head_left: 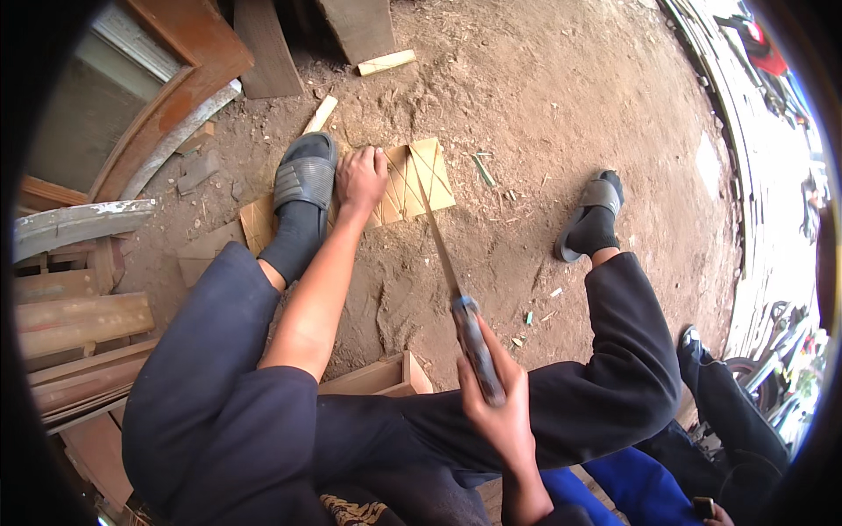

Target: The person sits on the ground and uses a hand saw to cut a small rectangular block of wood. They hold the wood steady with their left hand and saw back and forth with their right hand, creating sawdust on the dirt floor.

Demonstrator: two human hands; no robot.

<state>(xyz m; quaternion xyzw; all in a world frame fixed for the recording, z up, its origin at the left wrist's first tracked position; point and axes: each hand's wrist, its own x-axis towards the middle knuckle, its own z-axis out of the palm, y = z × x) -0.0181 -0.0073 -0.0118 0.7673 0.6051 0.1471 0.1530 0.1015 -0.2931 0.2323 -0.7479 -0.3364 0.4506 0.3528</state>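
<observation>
Pale wood is what we work on: a flat board (412, 180) scored with crossing lines lies on the dirt ground (561, 96), pinned at its left end by our sandalled foot (304, 182). Our left hand (360, 176) presses down on the board just beside that foot, fingers spread flat. Our right hand (493, 405) is wrapped tight around the handle of a long knife (443, 254), whose tip rests near the board's far right corner. To cut well, we judge it best to keep the blade along a scored line, draw steadily, and keep the pressing fingers clear of its path. We cannot tell whether the edge bites yet; the board's left end hides under the foot.
</observation>
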